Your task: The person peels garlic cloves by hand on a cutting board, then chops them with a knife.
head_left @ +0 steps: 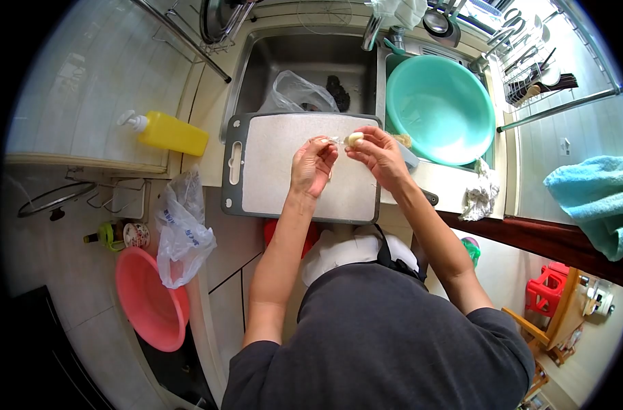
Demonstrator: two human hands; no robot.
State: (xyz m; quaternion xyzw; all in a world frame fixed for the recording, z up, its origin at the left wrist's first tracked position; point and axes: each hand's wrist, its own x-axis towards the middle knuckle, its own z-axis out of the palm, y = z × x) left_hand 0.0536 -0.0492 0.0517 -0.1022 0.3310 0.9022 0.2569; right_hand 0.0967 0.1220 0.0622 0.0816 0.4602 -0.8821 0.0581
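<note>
Over the cutting board (270, 178), my right hand (383, 156) pinches a pale, peeled-looking garlic clove (354, 139) between thumb and fingers. Just left of it, my left hand (315, 164) has its thumb and fingertips closed on a thin, whitish piece of garlic skin (334, 139). The two hands are close together above the board's upper right part. Behind my right fingers a light brown, papery thing (402, 140) partly shows; I cannot make out what it is. A knife (430, 197) lies by the board's right edge, mostly hidden under my right forearm.
Behind the board is a steel sink (257, 61) with a clear plastic bag (294, 89) in it. A green basin (440, 109) stands at the right, a yellow pump bottle (175, 133) at the left. A crumpled cloth (481, 191) lies on the right counter.
</note>
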